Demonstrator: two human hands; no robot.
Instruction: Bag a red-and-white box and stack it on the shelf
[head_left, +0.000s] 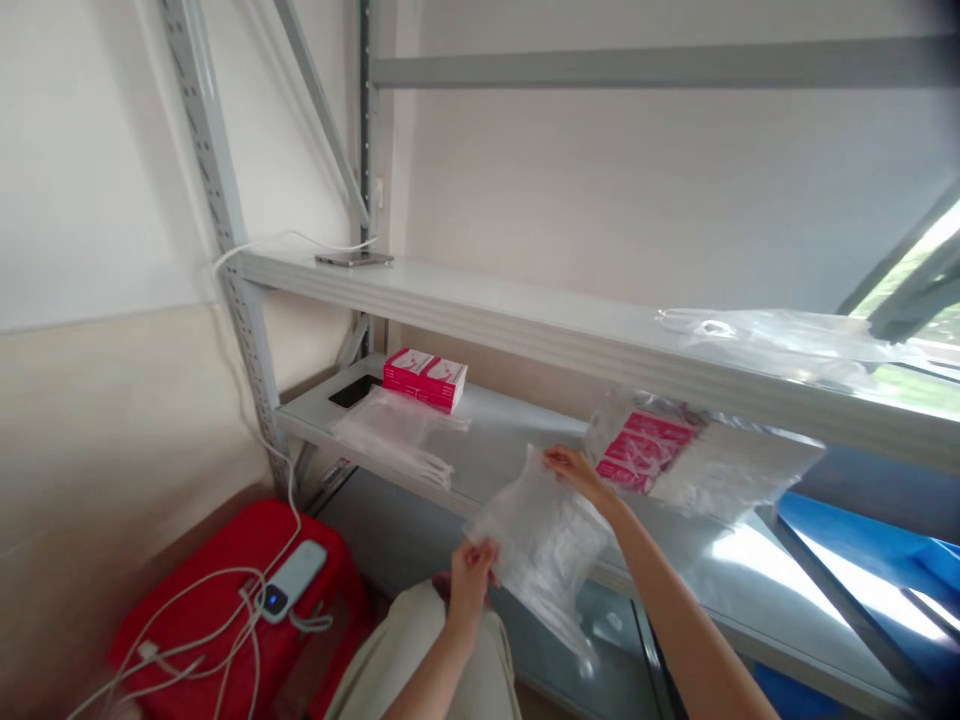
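Note:
A clear plastic bag (551, 535) hangs between my two hands at the front edge of the lower shelf (487, 450). My left hand (472, 572) pinches its lower left side, while my right hand (574, 468) grips its top corner. Whether anything is inside this bag I cannot tell. To the left lies a stack of flat clear bags (394, 425), beside a pink and white box (425, 378) and a dark phone (355, 391). Right of my right hand, more clear plastic bags (739, 465) lie with a pink packet (646, 448) among them.
The upper shelf (480, 300) carries another phone (354, 259) on a white cable and a crumpled clear bag (772, 335). Low on the left, a red case (225, 560) holds a power bank (292, 580) and tangled white cables. A grey metal upright (217, 170) bounds the left side.

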